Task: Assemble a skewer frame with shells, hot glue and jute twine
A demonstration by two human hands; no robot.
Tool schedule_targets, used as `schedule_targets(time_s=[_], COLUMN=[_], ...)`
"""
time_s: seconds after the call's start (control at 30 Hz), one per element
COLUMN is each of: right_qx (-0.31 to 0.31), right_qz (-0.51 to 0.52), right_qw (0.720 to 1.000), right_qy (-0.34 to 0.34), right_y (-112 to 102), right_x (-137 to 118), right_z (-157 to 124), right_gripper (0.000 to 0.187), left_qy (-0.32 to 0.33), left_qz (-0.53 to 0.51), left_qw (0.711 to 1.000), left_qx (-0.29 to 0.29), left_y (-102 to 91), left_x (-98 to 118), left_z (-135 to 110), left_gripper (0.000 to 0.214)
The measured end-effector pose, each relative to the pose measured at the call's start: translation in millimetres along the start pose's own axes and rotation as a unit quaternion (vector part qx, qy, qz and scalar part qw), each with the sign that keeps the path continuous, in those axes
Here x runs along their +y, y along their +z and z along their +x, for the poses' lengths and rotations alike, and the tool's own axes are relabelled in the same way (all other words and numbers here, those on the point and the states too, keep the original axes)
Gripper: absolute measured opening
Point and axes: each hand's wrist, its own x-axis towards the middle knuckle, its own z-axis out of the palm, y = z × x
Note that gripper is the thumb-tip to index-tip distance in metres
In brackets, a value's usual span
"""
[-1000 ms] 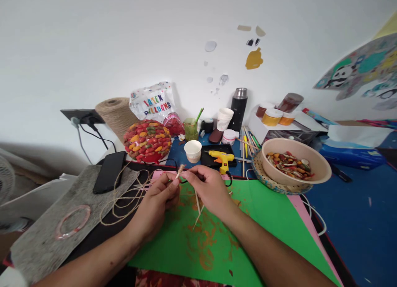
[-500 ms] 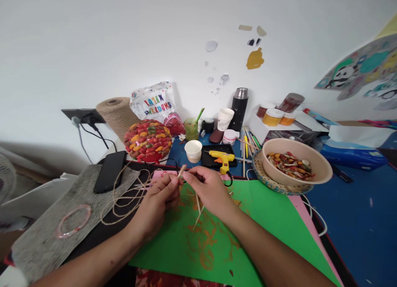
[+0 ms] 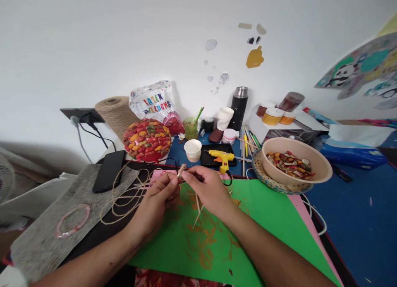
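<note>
My left hand [image 3: 161, 192] is closed, thumb and forefinger pinching a short pale stick [image 3: 181, 168] whose tip looks wound with twine. Against the same piece, from the right, press the closed fingertips of my right hand [image 3: 208, 187]. What lies inside the fingers is hidden. Loose loops of jute twine [image 3: 116, 204] spread to the left of my left hand. Below my right hand, two thin wooden sticks [image 3: 197, 212] cross over the green sheet [image 3: 266, 237]; whether that hand holds them I cannot tell.
Behind the hands are a yellow glue gun [image 3: 221, 156], a paper cup [image 3: 192, 149] and a ball covered in coloured shells [image 3: 147, 140]. A bowl of painted shells [image 3: 297, 161] stands right. A phone [image 3: 109, 171] and a twine spool [image 3: 113, 113] are left.
Both hands stay almost in the same place. The fingers have shifted only slightly around the pale stick, and the whole view has moved a little.
</note>
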Motion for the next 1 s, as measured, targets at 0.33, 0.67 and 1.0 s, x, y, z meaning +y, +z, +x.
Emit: schedule_targets(time_s=[0.33,0.67,1.0], right_qx=[-0.006,0.002,-0.011], right_qz=[-0.001,-0.008,0.010], right_qw=[1.000,1.000,1.000], right_qy=[-0.005,0.001,-0.004], right_y=[-0.3,-0.3,0.5], right_x=[1.0,0.1,2.6], right_z=[-0.7,-0.9,-0.5], right_gripper=[0.026,0.027,0.027], left_qy=[-0.008,0.003,-0.013], left_qz=[-0.019,-0.014,-0.027], left_qw=[1.000,1.000,0.999], left_qx=[0.011,0.008,0.027], left_y=[-0.5,-0.4,-0.6], left_x=[-0.6,-1.7,-3.3], left_z=[0.2,-0.9,-0.2], left_gripper=[0.045,0.043,0.047])
